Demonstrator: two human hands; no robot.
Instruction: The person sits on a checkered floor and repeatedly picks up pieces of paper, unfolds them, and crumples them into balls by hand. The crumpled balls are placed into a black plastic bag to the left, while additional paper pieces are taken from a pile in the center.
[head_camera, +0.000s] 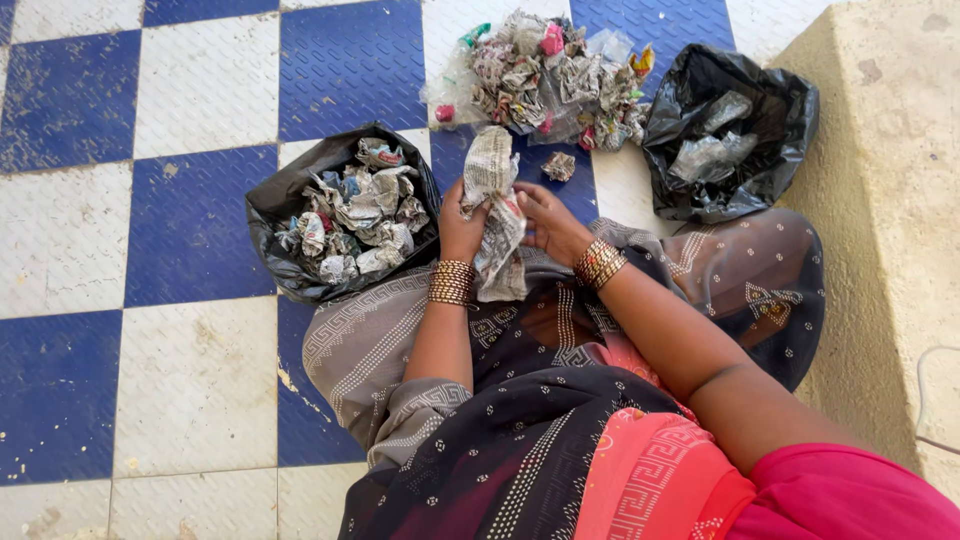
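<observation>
Open tiled floor (120, 240) lay free to the left. Ahead, a black bag of crumpled paper (345, 215), a loose paper heap (545, 75) and a second black bag (725, 135) hemmed the front; a concrete step (890, 200) walled the right.

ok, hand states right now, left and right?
Left hand: closed on the crumpled newspaper piece.
Right hand: fingers on the same newspaper piece; full grip cannot be told.

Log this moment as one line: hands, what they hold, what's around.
left hand: holds newspaper piece | right hand: same piece | left: black bag of paper wads | ahead: clear bag of wads
</observation>
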